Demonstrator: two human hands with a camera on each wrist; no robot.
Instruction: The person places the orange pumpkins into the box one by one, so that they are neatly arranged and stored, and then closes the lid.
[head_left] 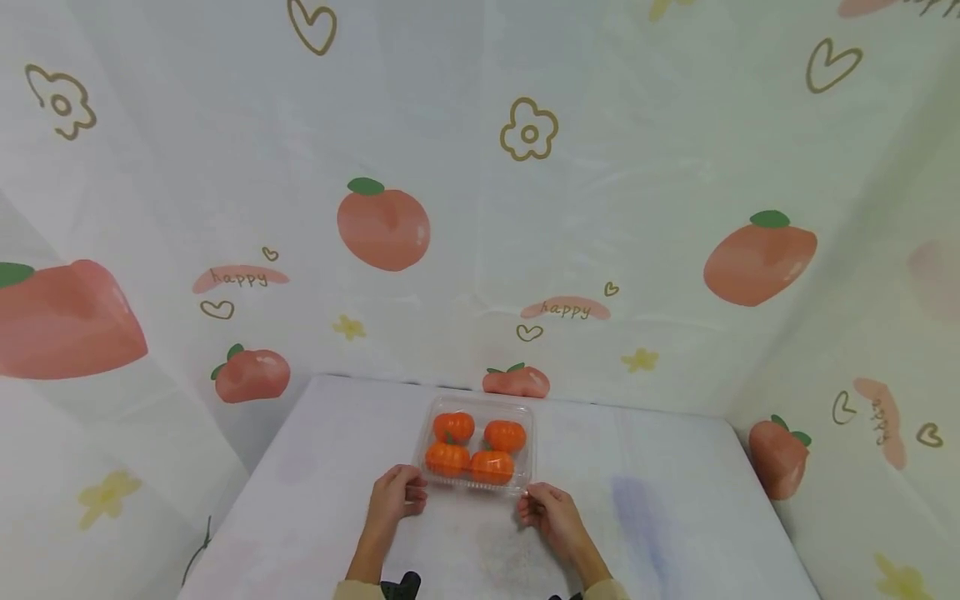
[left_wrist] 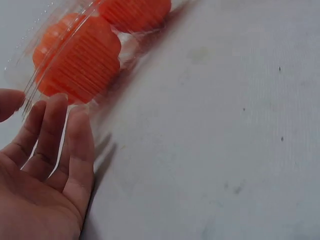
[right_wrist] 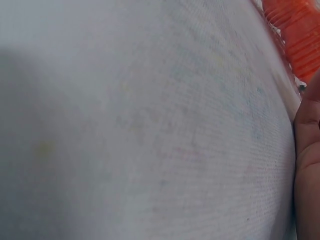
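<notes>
Hands rest at the two near corners of a clear plastic box (head_left: 477, 446) that sits on the white table (head_left: 660, 517), about midway across and toward the far edge. Inside the box lie four orange toy pumpkins (head_left: 477, 450), two in front and two behind, packed close together under the closed lid. The left hand (head_left: 395, 493) is at the box's near left corner; the wrist view shows its fingers (left_wrist: 60, 145) straight and side by side, their tips just at the plastic edge, with the thumb apart on the far side of that edge, so it looks loosely spread and not clamped. The right hand (head_left: 550, 510) is at the near right corner with its fingertips up against the rim; from the head view its fingers look bent toward the plastic, but I cannot tell whether they pinch the rim or only touch it, and the right wrist view shows just a sliver of the hand beside a blurred orange shape. Behind the table hangs a pale cloth (head_left: 480, 208) printed with peaches, hearts and flowers.
</notes>
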